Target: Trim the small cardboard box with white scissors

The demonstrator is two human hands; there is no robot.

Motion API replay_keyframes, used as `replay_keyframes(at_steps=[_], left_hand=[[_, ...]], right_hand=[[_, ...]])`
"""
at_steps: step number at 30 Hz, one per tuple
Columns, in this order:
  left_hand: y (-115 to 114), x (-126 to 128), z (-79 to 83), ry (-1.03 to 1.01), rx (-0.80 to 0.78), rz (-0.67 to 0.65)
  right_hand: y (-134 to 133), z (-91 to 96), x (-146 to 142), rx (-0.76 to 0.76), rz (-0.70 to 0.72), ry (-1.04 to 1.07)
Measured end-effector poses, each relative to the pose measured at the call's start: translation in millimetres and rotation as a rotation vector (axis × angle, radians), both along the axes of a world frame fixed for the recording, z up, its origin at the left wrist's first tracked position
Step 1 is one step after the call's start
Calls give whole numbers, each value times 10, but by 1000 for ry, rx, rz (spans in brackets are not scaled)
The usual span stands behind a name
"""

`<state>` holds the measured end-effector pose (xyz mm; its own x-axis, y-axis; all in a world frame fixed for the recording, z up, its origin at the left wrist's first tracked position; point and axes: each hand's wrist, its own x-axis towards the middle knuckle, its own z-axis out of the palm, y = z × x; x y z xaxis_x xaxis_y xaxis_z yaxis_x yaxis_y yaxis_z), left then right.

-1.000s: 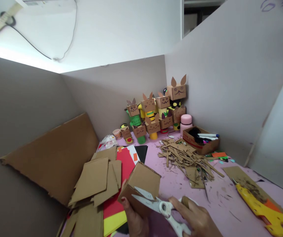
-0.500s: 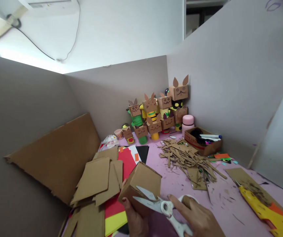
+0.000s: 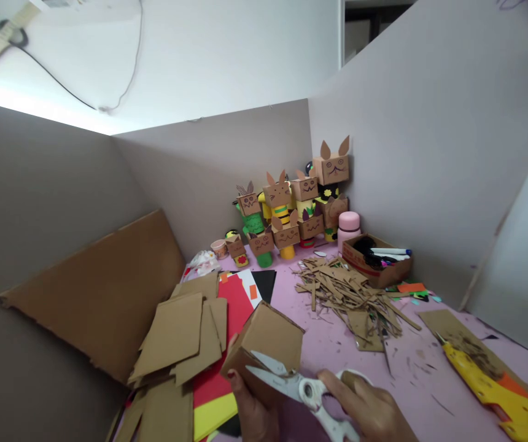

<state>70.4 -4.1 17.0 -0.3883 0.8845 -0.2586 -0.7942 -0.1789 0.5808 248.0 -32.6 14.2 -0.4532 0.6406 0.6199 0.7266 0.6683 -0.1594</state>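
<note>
My left hand [image 3: 252, 411] grips a small brown cardboard box piece [image 3: 266, 344] from below, near the bottom edge of the view. My right hand [image 3: 369, 411] is closed round the handles of white scissors [image 3: 291, 383]. The blades are spread apart and rest against the near edge of the cardboard piece. Both hands are cut off by the bottom of the frame.
Loose cardboard sheets [image 3: 181, 334] lie on coloured paper [image 3: 234, 301] at the left. A heap of cardboard strips [image 3: 347, 294] lies mid-table, a box of markers [image 3: 377, 261] behind it. Cardboard animal figures [image 3: 296, 209] stand in the far corner. A yellow glue gun [image 3: 494, 383] lies right. Grey partition walls [image 3: 430, 153] enclose the pink table [image 3: 333, 350].
The view has shifted slightly. The hands, the cardboard piece and the scissors stay in nearly the same place.
</note>
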Motion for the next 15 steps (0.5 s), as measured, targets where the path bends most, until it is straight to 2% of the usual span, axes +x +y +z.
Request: replay_keyframes(at_steps=[5, 7, 12, 15], left_hand=[[44, -25, -70, -69, -21, -7], [45, -18, -34, -93, -31, -21], [10, 25, 171, -143, -56, -16], [12, 8, 113, -123, -37, -22]], right_hand=[[22, -60, -36, 3, -3, 28], [43, -67, -40, -16, 3, 34], [65, -42, -4, -162, 23, 17], [37, 25, 23, -186, -6, -18]])
